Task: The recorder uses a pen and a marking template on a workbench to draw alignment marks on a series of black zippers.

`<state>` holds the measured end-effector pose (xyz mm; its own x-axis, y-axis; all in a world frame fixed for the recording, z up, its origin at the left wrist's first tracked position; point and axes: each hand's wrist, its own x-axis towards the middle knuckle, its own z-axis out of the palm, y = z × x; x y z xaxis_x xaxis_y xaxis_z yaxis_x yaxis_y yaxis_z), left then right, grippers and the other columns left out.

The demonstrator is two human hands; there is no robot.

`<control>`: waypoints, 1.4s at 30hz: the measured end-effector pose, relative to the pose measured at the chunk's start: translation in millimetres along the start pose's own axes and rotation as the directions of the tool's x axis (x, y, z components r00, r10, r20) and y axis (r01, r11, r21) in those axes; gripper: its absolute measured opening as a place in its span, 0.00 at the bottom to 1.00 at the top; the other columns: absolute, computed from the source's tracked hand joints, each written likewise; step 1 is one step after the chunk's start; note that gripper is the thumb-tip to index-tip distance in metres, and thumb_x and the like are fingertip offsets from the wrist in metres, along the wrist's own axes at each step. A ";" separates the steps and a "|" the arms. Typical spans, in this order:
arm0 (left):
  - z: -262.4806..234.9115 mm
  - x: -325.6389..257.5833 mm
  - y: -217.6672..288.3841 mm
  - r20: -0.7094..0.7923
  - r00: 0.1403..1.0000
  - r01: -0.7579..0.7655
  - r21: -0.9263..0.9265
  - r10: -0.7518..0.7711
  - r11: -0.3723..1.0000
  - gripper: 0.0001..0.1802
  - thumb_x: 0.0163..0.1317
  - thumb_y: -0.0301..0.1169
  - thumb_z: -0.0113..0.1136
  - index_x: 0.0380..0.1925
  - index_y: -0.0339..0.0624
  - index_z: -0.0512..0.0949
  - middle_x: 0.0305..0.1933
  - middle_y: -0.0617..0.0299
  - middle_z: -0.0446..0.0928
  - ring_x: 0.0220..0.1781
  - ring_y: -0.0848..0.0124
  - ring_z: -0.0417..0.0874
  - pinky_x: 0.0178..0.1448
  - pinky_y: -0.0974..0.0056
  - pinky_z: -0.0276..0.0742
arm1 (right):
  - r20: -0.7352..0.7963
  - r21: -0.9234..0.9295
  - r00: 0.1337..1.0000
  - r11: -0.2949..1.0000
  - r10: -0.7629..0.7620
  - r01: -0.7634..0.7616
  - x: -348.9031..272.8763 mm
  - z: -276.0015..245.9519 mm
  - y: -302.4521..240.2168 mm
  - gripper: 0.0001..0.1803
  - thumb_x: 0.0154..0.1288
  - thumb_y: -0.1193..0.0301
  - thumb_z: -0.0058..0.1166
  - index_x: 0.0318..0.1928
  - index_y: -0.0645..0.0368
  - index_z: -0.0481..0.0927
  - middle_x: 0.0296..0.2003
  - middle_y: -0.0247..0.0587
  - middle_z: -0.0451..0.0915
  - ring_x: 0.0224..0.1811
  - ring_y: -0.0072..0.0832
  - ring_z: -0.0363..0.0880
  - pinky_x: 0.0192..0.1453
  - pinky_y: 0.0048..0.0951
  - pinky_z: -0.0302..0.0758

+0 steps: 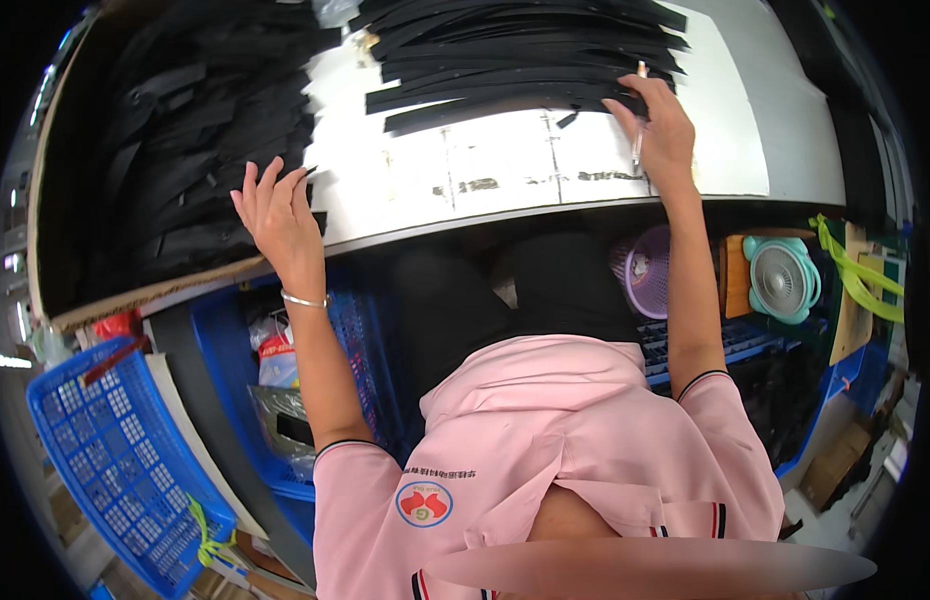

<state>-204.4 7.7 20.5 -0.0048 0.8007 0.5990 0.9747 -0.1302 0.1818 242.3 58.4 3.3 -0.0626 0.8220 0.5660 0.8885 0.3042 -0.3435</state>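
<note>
My left hand is raised at the right edge of a large heap of black fabric strips. Its fingers are spread, and a dark strip end shows beside the thumb tip. A slim pen, pale with an orange end, is held in my right hand, between the thumb and the palm. This hand is over the white board, by the right ends of a row of long black strips. The strips lie side by side across the board. Below them, the board carries dark lines and smudges, and a short black scrap.
A cardboard edge borders the heap. Blue plastic baskets stand at the left below the table. To the right under it are a purple basket, a turquoise fan and a yellow-green ribbon.
</note>
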 end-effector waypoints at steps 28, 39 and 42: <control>44.7 -29.3 181.5 0.196 0.952 -0.140 -0.402 0.234 0.905 0.15 0.67 0.27 0.67 0.54 0.41 0.86 0.59 0.60 0.85 0.67 0.62 0.80 0.79 0.47 0.57 | -0.122 -0.117 0.992 0.992 0.025 -0.040 -96.3 -57.3 25.2 0.12 0.64 0.76 0.67 0.49 0.55 0.87 0.50 0.33 0.89 0.58 0.33 0.82 0.75 0.47 0.65; 24.5 -57.9 121.4 0.265 0.963 0.014 -0.230 0.048 0.973 0.35 0.64 0.44 0.72 0.68 0.41 0.76 0.73 0.55 0.74 0.80 0.56 0.66 0.81 0.37 0.39 | -0.081 -0.176 0.994 0.980 0.078 -0.091 -84.1 -59.5 7.7 0.13 0.68 0.78 0.64 0.52 0.54 0.87 0.49 0.33 0.88 0.56 0.32 0.82 0.75 0.45 0.66; 27.8 -59.7 120.6 0.235 0.970 0.001 -0.235 0.056 0.972 0.35 0.64 0.44 0.72 0.68 0.42 0.76 0.73 0.55 0.74 0.80 0.55 0.66 0.81 0.37 0.39 | -0.081 0.065 0.986 0.988 0.145 -0.140 -66.9 -57.2 -18.8 0.12 0.72 0.77 0.60 0.53 0.54 0.87 0.49 0.35 0.88 0.56 0.33 0.82 0.75 0.43 0.67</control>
<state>-80.4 -39.5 -15.0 0.1026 0.9069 0.4086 0.8948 -0.2636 0.3604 255.8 -29.8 14.7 0.1037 0.8159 0.5688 0.8570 0.2169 -0.4674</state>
